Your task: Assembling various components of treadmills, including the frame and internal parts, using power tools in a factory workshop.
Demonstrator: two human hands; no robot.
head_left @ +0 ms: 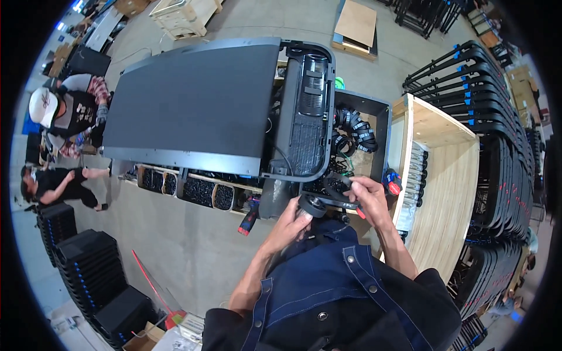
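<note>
My left hand point(288, 223) is closed around a black round wheel-like part point(312, 205), held in front of my apron. Close by on the right, my right hand point(369, 200) pinches a dark looped band point(336, 186) between thumb and fingers. Both hands are over the near edge of a dark bin point(381, 126), which holds several ribbed black belts point(358, 130) and a tangle of cables. To the left of the bin, a treadmill point(190, 108) lies across the bench, with its black motor housing end point(314, 88) towards me.
Trays of small black parts point(199, 192) line the bench's near side. One red and black power tool point(249, 217) hangs there; another point(392, 182) is beside the wooden crate point(445, 175). Black frames point(468, 88) are stacked at right. Two people point(64, 114) are on the left.
</note>
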